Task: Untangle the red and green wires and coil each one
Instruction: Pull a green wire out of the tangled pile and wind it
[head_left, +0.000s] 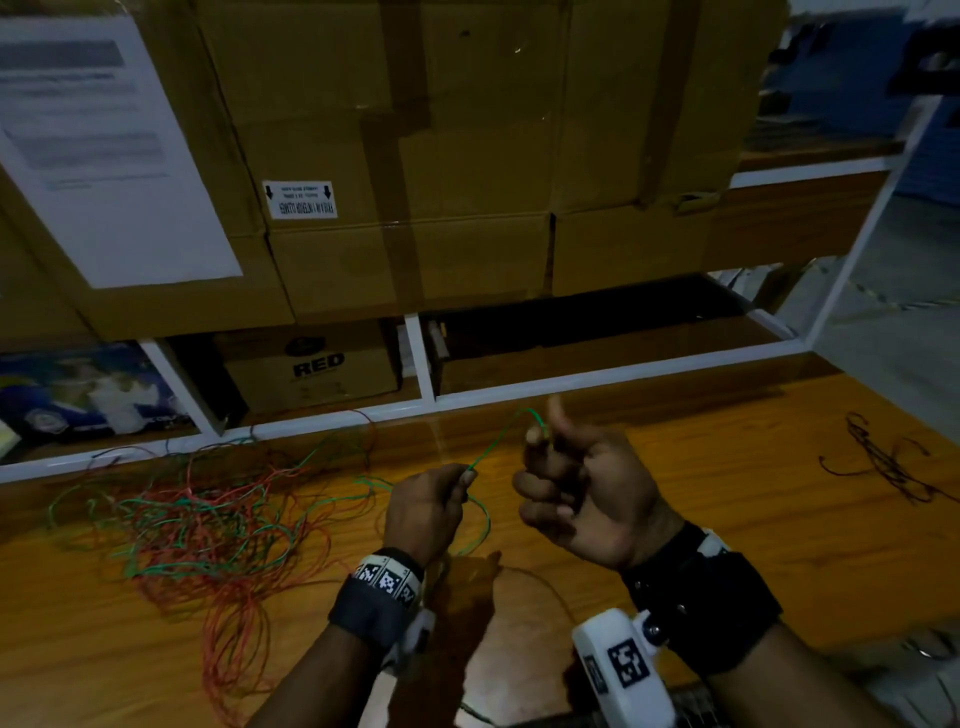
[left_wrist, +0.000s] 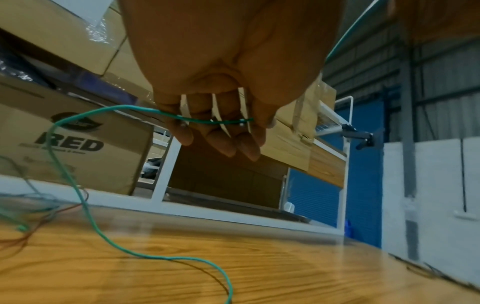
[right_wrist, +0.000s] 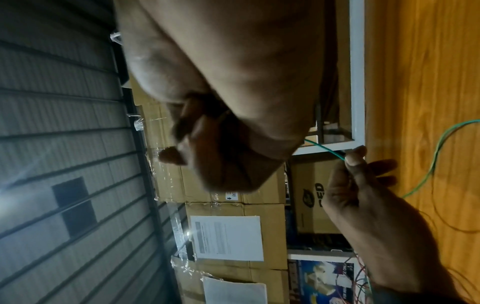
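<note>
Green wire end inside right hand

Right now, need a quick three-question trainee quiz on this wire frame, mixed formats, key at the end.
1. True or false: both hands, the left hand and the right hand, hold the green wire.
2. Where is the red and green tangle? A) left of the hands, on the table B) inside the box marked RED C) in the right hand
3. Fill in: a separate dark wire bundle lies at the table's far ____ side.

Key: 1 true; 2 A; 3 right
</note>
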